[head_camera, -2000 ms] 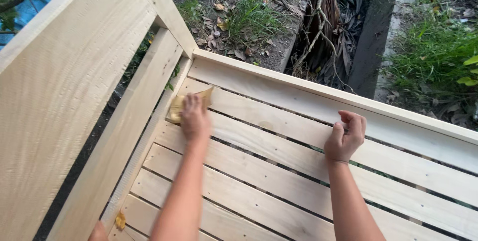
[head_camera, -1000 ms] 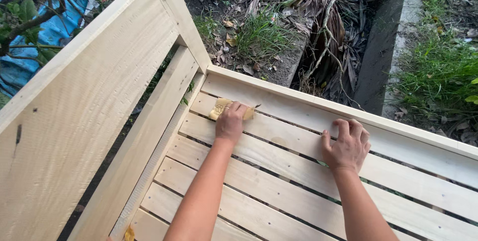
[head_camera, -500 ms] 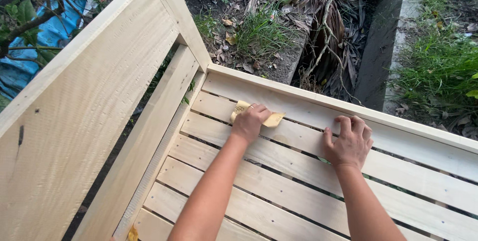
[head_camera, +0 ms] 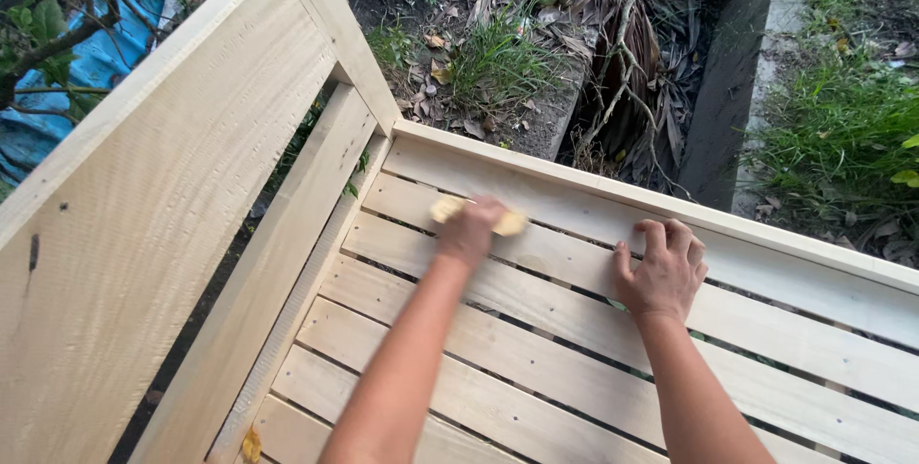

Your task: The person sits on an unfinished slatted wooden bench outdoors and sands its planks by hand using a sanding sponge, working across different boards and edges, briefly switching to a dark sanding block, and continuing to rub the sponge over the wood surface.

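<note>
My left hand [head_camera: 469, 229] presses a small yellowish piece of sandpaper [head_camera: 509, 223] flat onto a pale wooden slat [head_camera: 565, 244] of a slatted bench seat, near its far edge. My right hand [head_camera: 662, 271] rests palm down on the same slats a little to the right, fingers spread and touching the raised front rail [head_camera: 766, 234]. It holds nothing.
The bench's tall backrest boards [head_camera: 144, 205] rise on the left. A small yellow scrap [head_camera: 251, 445] lies on a slat at the bottom left. Beyond the rail are soil, dry leaves and twigs [head_camera: 613, 52], a dark concrete edge [head_camera: 728, 81] and grass [head_camera: 842, 129].
My left hand slid the sandpaper right along the slat from the corner, then back a little to the left. My right hand stayed braced in about the same place.
</note>
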`<state>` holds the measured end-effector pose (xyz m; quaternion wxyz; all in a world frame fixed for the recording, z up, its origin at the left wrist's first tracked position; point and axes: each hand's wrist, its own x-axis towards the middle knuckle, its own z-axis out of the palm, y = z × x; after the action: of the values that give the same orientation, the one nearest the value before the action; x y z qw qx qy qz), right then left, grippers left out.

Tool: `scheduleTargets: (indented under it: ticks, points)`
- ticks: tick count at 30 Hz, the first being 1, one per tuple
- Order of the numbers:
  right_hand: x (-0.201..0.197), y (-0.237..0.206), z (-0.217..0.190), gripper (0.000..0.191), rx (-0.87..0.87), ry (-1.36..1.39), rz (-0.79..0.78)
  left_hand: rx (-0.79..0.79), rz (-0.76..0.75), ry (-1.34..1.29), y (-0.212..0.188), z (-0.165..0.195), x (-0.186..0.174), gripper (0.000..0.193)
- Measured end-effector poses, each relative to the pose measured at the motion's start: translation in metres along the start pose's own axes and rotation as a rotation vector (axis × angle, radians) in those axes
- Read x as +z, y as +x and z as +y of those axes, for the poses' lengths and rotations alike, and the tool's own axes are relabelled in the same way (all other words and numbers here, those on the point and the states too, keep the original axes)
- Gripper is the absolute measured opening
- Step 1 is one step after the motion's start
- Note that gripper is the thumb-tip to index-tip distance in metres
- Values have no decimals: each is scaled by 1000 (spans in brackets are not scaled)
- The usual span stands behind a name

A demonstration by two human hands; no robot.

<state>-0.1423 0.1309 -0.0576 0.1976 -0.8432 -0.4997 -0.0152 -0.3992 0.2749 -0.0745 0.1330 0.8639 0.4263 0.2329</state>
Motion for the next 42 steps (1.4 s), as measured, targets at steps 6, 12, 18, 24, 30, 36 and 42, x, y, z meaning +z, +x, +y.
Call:
scheduleTargets:
  ticks: [6,12,18,24,30,36,42]
  points:
    - [4,1,-10,43,-34,-116,-31,-117,49,73,-5,-11,-7,23]
    - [17,-6,-50,57,130,-96,15,57,34,29,-3,10,17,17]
    - [16,-10,-59,54,227,-53,-56,-76,106,54,-6,-23,-8,20]
    - [14,-10,-58,53,206,-54,-54,92,144,-22,-7,22,20,21]
    - [17,-10,-58,56,210,-84,-57,-106,148,143,-8,-21,-11,16]
    - [13,-8,-58,56,219,-53,-72,123,159,-27,-9,37,38,21]
    - [15,-9,-59,57,202,-70,-47,-86,154,74,-12,-40,-13,20]
